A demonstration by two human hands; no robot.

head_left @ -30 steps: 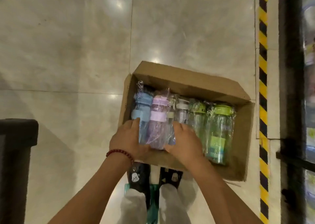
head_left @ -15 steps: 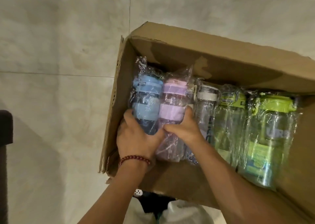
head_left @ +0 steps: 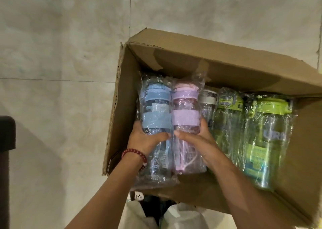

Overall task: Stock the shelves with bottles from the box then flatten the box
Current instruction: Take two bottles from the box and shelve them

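Blue bottle (head_left: 156,117), pink bottle (head_left: 185,117) higher above box (head_left: 217,61)

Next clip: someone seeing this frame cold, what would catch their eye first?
Most likely the two pastel bottles at the left end of the cardboard box: the left hand grips the blue bottle and the right hand grips the purple bottle, both in clear plastic wrap. Next, the bright green bottles lying in a row to their right, and the red bead bracelet on the left wrist.
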